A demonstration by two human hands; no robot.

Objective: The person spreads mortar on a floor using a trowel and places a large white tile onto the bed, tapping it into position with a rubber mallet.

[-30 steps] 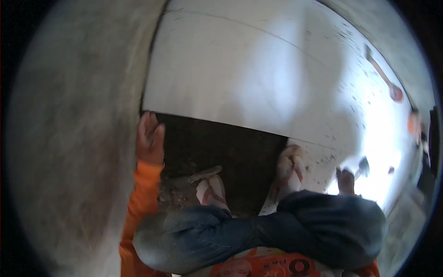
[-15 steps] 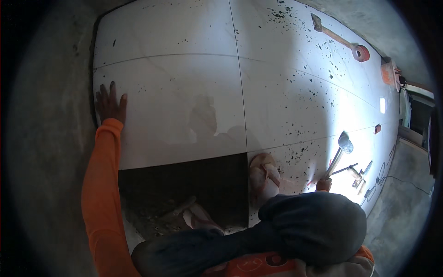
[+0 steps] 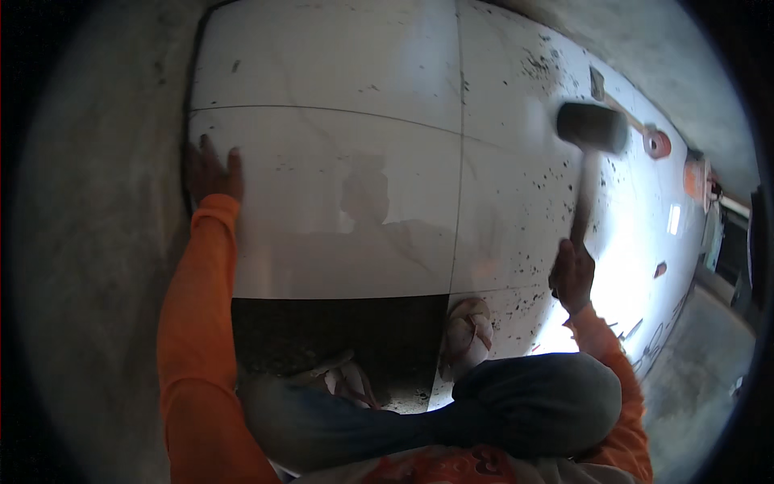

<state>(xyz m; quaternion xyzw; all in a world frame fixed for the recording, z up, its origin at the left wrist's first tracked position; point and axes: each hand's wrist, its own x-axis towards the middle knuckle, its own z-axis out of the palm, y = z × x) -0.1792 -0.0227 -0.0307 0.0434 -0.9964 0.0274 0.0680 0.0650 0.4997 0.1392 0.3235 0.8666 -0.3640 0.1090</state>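
My left hand (image 3: 214,171) rests open, fingers spread, on the left edge of a glossy white floor tile (image 3: 319,202) beside the wall. My right hand (image 3: 572,274) grips the wooden handle of a black-headed mallet (image 3: 591,127); the mallet is raised at the right, its head slightly blurred. Below the tile is a dark rectangular untiled patch (image 3: 339,323), with my left sandaled foot (image 3: 347,383) in it. My right sandaled foot (image 3: 468,339) is on the tile to its right. My reflection shows in the tile.
A hammer (image 3: 625,113) and a red roll (image 3: 656,143) lie at the upper right. An orange bucket (image 3: 695,179) stands by the far wall. A small reddish piece (image 3: 660,269) and dark tools (image 3: 633,331) lie on the bright tiles. A grey wall (image 3: 97,226) runs along the left.
My right hand, low by the knee before, has lifted the mallet up and forward. My left hand has moved forward onto the tile. The view has shifted, showing more tiles.
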